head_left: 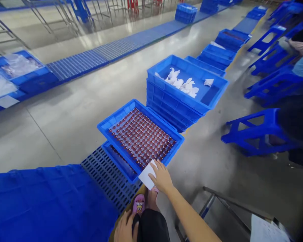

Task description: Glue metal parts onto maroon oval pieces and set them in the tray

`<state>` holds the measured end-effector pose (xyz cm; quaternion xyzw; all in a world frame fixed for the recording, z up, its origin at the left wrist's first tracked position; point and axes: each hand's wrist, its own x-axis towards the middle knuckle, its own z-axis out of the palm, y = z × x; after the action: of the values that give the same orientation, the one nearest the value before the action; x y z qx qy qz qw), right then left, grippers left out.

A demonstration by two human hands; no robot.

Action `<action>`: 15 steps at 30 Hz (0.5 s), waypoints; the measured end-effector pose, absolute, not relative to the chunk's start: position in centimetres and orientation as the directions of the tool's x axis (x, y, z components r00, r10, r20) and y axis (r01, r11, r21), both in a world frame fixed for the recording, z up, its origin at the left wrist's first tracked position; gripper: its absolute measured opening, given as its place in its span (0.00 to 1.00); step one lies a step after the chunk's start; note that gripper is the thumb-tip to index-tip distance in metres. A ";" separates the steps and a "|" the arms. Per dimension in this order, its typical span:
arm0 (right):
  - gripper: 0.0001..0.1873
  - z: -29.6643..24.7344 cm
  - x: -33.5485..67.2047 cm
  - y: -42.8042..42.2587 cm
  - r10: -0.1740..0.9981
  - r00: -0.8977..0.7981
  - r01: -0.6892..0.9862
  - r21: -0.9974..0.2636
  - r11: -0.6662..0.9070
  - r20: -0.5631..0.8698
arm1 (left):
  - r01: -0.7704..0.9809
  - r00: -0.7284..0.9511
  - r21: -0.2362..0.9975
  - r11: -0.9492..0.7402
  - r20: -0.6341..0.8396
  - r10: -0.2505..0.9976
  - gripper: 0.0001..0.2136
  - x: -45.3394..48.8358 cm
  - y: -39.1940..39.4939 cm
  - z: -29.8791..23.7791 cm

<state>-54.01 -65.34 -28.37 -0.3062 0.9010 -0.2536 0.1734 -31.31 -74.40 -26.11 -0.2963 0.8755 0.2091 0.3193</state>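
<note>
- Card (pixel 145 178) first: that white sheet is at the near rim of the blue tray (pixel 117 125), overlapping it from this angle. Can't tell if it's touching the rim or floating above it.
- Your right hand (pixel 162 177) has it, fingers spread over the top with the thumb toward the left side. Whatever's gripping underneath is hidden, so I'd go light and not crease it.
- Those red-brown pieces (pixel 141 134) fill the tray in pretty tidy rows, and they look loose to me. I'd keep the card's edge and your fingertips high enough not to drag through the nearest ones.
- Your left hand (pixel 124 228) is down by your leg, fingers a bit apart, nothing showing in them, part of it cut off. Might be handy for steadying the rim if the tray shifts.
- Watch that tray, btw: it sits skewed over a lower tray (pixel 120 161), so leaning on the near side could rock it, imo.
- Also, your feet are right beside the slatted platform (pixel 101 171), so settle your stance before reaching farther.
</note>
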 end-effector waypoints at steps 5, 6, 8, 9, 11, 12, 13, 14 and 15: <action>0.21 -35.7 -57.2 -67.2 -0.539 -0.711 -0.299 -0.500 0.813 -0.452 | -0.569 -0.783 0.332 0.753 -0.498 -0.372 0.27 -42.5 -78.3 -31.2; 0.19 -36.1 -57.4 -66.7 -0.548 -0.669 -0.287 -0.505 0.814 -0.503 | -0.549 -0.800 0.369 0.750 -0.492 -0.344 0.29 -43.8 -78.6 -32.1; 0.18 -35.9 -57.3 -65.4 -0.594 -0.559 -0.292 -0.534 0.794 -0.579 | -0.489 -0.831 0.468 0.736 -0.506 -0.231 0.27 -45.0 -78.6 -33.1; 0.19 -35.5 -57.2 -64.9 -0.616 -0.510 -0.303 -0.545 0.782 -0.600 | -0.456 -0.841 0.523 0.720 -0.517 -0.158 0.25 -44.9 -78.3 -33.3; 0.18 -34.8 -57.0 -64.6 -0.643 -0.467 -0.340 -0.548 0.764 -0.607 | -0.409 -0.845 0.611 0.678 -0.533 -0.029 0.21 -44.0 -77.7 -33.1; 0.16 -34.6 -57.0 -64.9 -0.655 -0.467 -0.367 -0.544 0.754 -0.593 | -0.402 -0.840 0.634 0.660 -0.543 0.010 0.20 -43.4 -77.3 -33.0; 0.14 -34.8 -57.0 -65.4 -0.670 -0.473 -0.400 -0.538 0.742 -0.573 | -0.405 -0.831 0.646 0.647 -0.555 0.033 0.19 -42.9 -77.1 -32.9; 0.13 -35.2 -57.0 -66.1 -0.684 -0.477 -0.434 -0.529 0.729 -0.552 | -0.414 -0.821 0.648 0.639 -0.569 0.044 0.19 -42.4 -77.0 -32.9; 0.14 -35.9 -57.0 -66.8 -0.697 -0.477 -0.467 -0.517 0.717 -0.535 | -0.427 -0.811 0.644 0.635 -0.583 0.046 0.19 -42.1 -77.0 -33.1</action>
<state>-57.00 -66.80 -35.92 -0.3441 0.8459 -0.1516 0.3782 -42.12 -76.99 -33.11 -0.1111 0.8575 0.4124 0.2868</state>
